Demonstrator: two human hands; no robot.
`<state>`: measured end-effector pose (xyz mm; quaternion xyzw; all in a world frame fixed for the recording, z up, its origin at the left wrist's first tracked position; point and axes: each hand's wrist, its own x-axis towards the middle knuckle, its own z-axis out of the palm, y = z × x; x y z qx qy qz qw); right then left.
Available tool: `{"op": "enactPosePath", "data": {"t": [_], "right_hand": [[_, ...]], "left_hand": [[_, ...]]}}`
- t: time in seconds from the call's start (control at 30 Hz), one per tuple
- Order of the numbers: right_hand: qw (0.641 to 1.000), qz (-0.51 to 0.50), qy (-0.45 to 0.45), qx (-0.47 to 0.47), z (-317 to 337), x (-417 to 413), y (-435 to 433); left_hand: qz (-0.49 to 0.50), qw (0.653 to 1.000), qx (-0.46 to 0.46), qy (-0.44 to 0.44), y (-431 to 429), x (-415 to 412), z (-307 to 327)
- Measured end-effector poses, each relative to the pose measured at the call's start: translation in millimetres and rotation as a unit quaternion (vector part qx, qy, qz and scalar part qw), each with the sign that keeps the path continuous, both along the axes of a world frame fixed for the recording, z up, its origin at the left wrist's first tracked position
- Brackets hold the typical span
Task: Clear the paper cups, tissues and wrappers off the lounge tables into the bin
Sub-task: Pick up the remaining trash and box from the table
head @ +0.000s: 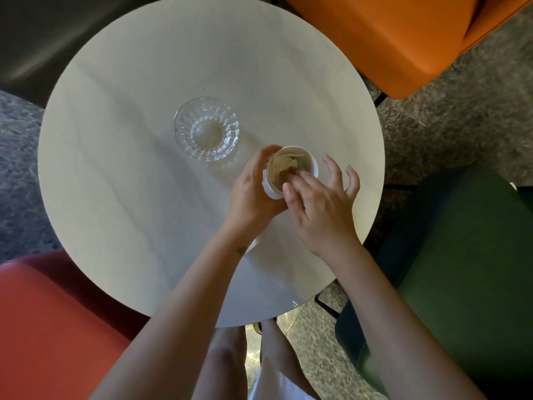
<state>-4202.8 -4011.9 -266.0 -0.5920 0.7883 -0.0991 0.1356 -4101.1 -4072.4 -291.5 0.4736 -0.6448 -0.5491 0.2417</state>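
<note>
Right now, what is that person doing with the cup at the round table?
A person is tidying up. Their left hand grips a paper cup over the round white table. Fingers of the right hand press crumpled tissue down into it. An empty glass dish sits on the table just beside them. No bin is in sight.

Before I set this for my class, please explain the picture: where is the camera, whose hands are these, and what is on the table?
No machine here: a person wears a camera on the head, so the single picture looks down at their own arms. The left hand grips a paper cup over a round white table. The right hand presses crumpled tissue into it with its fingers. A glass bowl stands on the table, apart from the cup. An orange chair stands beyond.
</note>
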Motion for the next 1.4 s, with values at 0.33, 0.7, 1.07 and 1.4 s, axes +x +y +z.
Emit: {"op": "enactPosePath", "data": {"t": [0.33, 0.7, 1.07, 1.4], "right_hand": [[0.993, 0.027, 0.004, 0.114, -4.3, -7.7, -24.0], [0.994, -0.025, -0.025, -0.106, 11.2, -5.7, -6.1], [0.985, 0.146, -0.096, -0.019, -17.3, 43.8, 41.2], [0.973, 0.169, -0.11, -0.11, -16.9, 56.8, 37.0]], "left_hand": [[0.003, 1.0, 0.008, -0.005, -5.1, 0.9, 2.0], [-0.01, 1.0, 0.006, -0.013, -3.4, 6.0, 4.5], [0.103, 0.993, 0.014, -0.063, -1.9, 69.6, 2.1], [0.16, 0.984, 0.024, -0.078, 12.2, 78.5, 18.7]]}}
